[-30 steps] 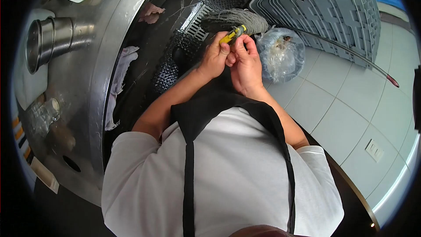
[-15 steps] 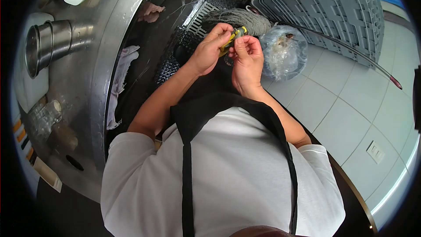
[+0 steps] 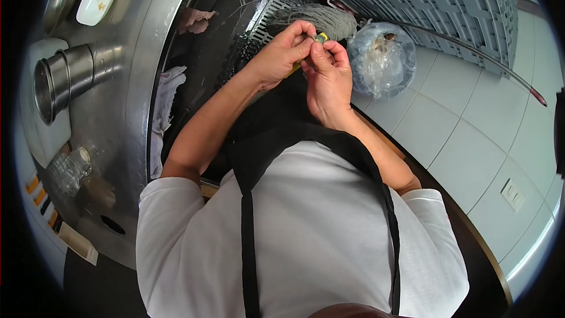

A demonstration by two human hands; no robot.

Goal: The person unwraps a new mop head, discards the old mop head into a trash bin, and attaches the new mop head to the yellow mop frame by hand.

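Between the fingertips of the two hands sits a small yellow-and-grey object [image 3: 321, 37], its far end showing just past the thumbs; a yellow patch, seemingly part of it, shows under the left palm. The left hand [image 3: 276, 59] is curled around it, thumb and forefinger pressed together on it, and the right hand [image 3: 329, 76] closes a thumb-and-finger pinch beside that grip, so the two hands meet at the object. The step in hand looks like close fingertip handling of that end, and the next move seems to call for a firm left grip and small, careful motions of the right fingers, since little of the object is exposed; which part moves, if any, I cannot tell. Just beyond the hands lies a grey stringy mop head [image 3: 318, 17], with a clear plastic bag [image 3: 379, 76] just to the right of the right hand and grey crates [image 3: 432, 17] farther beyond it. Well to the left of the left hand runs a metal counter [image 3: 126, 159]
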